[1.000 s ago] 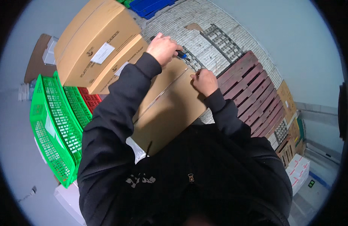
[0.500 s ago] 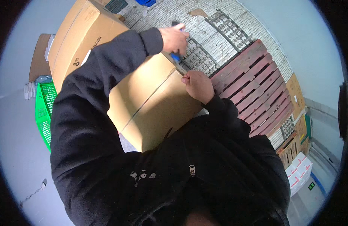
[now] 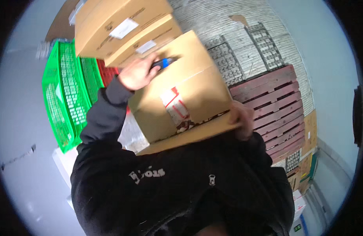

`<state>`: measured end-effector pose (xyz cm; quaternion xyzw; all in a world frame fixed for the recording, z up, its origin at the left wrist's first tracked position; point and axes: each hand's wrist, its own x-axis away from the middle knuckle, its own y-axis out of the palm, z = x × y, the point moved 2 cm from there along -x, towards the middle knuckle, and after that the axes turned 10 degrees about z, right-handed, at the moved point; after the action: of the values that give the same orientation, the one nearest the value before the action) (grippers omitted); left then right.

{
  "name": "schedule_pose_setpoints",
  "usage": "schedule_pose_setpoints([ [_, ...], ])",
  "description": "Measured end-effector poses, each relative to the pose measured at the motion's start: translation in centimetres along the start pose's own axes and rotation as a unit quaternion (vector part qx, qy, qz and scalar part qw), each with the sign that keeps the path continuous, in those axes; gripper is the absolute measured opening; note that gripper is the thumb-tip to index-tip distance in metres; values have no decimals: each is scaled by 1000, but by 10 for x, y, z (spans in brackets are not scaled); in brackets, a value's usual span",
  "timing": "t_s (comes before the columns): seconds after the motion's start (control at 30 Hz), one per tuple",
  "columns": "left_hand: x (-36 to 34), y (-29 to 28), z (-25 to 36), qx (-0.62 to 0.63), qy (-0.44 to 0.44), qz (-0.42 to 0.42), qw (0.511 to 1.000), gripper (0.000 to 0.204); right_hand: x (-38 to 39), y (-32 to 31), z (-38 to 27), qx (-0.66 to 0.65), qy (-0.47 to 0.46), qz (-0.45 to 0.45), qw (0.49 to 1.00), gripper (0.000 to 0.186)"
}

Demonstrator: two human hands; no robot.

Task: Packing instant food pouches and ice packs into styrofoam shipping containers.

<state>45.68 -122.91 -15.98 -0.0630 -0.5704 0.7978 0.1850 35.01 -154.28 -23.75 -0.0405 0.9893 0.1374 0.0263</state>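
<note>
My left hand [image 3: 139, 73] is closed on a blue-and-black cutter-like tool [image 3: 164, 63] over the top of a large cardboard box [image 3: 197, 92]. My right hand [image 3: 243, 120], blurred, grips the box's near right edge at a raised cardboard flap [image 3: 208, 133]. A red-and-white patch of tape or label [image 3: 174, 103] is on the box, beside a dark, ragged seam along the flap. Two more cardboard boxes [image 3: 149, 15] with white labels stand just beyond my left hand.
Green plastic crates [image 3: 55, 106] and a red crate [image 3: 107, 70] are at the left. At the right are a reddish wooden pallet [image 3: 283, 128], upright boards [image 3: 310, 135] and a pale wall [image 3: 330, 106]. Metal grid strips [image 3: 264, 46] lie on the ridged floor.
The box has turned, showing the red-and-white patch and a raised near flap. My left hand has come back down-left with the tool; my right hand has moved toward me and to the right.
</note>
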Motion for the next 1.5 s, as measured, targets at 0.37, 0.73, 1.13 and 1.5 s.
schedule_pose_setpoints([
  [0.37, 125, 58, -56, -262, 46, 297, 917, 27, -71, 71, 26, 69, 307, -649, 693, 60],
  [0.73, 50, -43, -138, -220, -368, 404, 808, 59, -94, 117, -24, 348, -349, -569, 658, 20],
  [1.13, 252, 96, -104, 71, -451, 545, 703, 43, -150, 66, -6, 544, 14, -495, 677, 31],
  [1.5, 339, 284, -213, 131, -431, 353, 820, 52, -82, 166, 106, 674, 133, -352, 635, 44],
])
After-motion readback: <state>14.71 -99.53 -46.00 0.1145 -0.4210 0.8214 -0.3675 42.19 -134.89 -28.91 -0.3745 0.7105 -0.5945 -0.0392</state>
